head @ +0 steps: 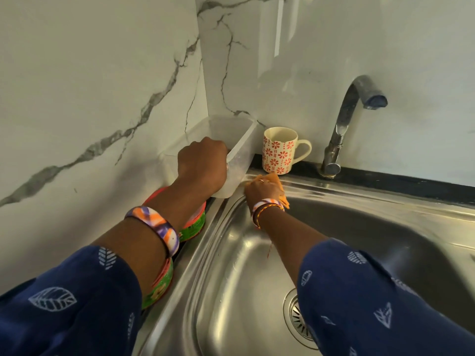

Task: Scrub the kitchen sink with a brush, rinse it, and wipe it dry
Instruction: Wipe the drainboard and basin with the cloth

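The steel sink (231, 255) fills the lower right, its drain (295, 319) partly hidden by my right sleeve. My right hand (262, 188) grips an orange cloth (279, 185) and presses it on the sink's far left rim corner. My left hand (203, 163) grips the rim of a clear plastic container (239, 155), which is tilted up off the counter in the wall corner. No brush is visible.
A cream mug (279, 150) with red flowers stands on the black ledge behind the sink, close to my right hand. The tap (344, 124) rises at the back right. Red-and-green tubs (192, 224) sit on the counter under my left arm. Marble walls enclose the corner.
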`<state>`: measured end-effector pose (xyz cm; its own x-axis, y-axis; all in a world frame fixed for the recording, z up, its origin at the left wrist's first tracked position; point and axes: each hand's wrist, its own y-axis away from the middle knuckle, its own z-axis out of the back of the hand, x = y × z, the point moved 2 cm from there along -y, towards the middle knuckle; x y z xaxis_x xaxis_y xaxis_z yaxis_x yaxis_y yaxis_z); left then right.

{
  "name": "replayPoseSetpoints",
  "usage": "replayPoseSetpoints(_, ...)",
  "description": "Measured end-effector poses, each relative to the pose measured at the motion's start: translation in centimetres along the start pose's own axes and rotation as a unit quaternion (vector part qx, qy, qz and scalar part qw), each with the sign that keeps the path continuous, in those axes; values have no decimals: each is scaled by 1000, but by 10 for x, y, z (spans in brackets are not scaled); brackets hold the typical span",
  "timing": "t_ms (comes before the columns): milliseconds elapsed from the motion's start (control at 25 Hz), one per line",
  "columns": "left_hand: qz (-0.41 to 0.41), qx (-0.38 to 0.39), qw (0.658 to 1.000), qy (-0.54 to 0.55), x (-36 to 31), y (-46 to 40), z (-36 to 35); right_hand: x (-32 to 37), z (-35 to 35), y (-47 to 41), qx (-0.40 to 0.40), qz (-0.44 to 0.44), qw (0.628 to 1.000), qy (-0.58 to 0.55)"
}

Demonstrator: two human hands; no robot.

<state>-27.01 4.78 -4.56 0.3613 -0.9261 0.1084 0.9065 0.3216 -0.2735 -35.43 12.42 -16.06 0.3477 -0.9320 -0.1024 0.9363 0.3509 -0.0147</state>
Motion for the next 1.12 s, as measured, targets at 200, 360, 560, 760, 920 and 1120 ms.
replayPoseSetpoints(200,2,12,1000,-3,-3,4,-4,-64,-1,21,78,-167,983,22)
replayPoseSetpoints(360,-2,12,1000,-18,-11,16,-5,-149,14,55,40,-162,985,-50)
replayPoseSetpoints(560,-140,-62,988,-33,-49,27,-13,-237,36,86,-119,-250,953,-126)
replayPoseSetpoints(760,-164,121,979,-12,-80,50,-45,-261,-15,84,47,-257,955,-139)
replayPoseSetpoints(920,-107,189,974,-61,-57,57,-67,-251,-27,81,-31,-336,934,-114)
replayPoseSetpoints(1120,-107,211,968,-86,-51,74,-80,-186,-27,56,-44,-281,954,-90)
